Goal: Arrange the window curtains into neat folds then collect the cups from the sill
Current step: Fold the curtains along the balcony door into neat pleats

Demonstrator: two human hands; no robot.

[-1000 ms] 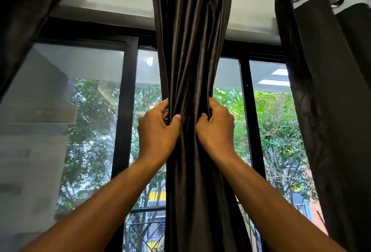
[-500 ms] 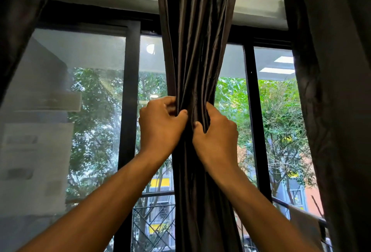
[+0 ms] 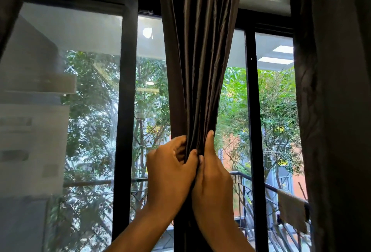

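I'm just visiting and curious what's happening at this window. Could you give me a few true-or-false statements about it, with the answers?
1. Both hands grip the middle curtain. True: the left hand and right hand pinch it side by side.
2. The middle curtain is spread flat across the glass. False: it is bunched into narrow folds.
3. Trees show outside. True.
4. Cups stand in view on the sill. False: no cups or sill are visible.

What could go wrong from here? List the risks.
1. Both hands, left hand and right hand, squeeze the dark glossy centre curtain at one height; above them the pleats fan out and may stay uneven.
2. Pulling downward could strain the top fixing, which is out of view.
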